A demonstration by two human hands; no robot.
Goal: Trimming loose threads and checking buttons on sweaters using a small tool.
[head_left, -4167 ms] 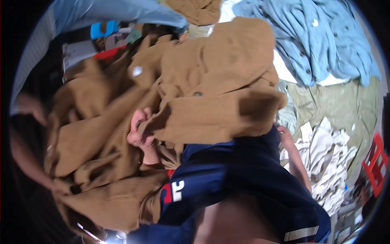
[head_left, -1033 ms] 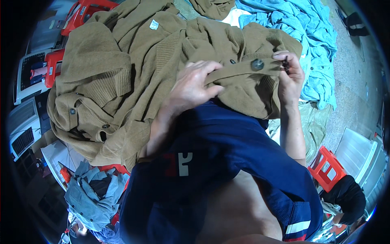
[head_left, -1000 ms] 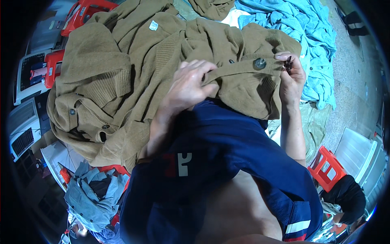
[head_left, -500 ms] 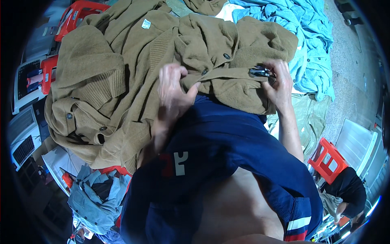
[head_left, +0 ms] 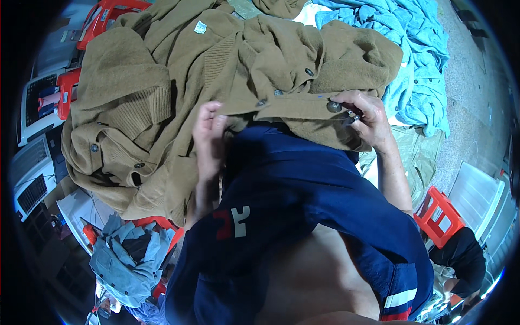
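A brown knitted cardigan [head_left: 206,97] lies spread in front of me and over my lap, with its button band [head_left: 303,108] drawn out sideways between my hands. At the band's left part, my left hand [head_left: 208,132] is closed on the edge of the knit. My right hand [head_left: 371,116] is closed round small metal thread snips [head_left: 353,116], mostly hidden by the fingers. Its fingertips touch the band beside a large dark button [head_left: 334,106]. More dark buttons show along the band, among them one [head_left: 309,72] farther up.
Turquoise knitwear [head_left: 411,59] is heaped at the far right, above a pale green sheet [head_left: 414,157]. Red stools [head_left: 440,216] stand on both sides. Grey-blue garments [head_left: 127,260] are piled at the lower left. Another person in black [head_left: 463,254] is at the lower right.
My left hand has moved left and a little down, pulling the band straighter. My right hand has turned, and the snips sit lower in it; a large button now shows at its fingertips.
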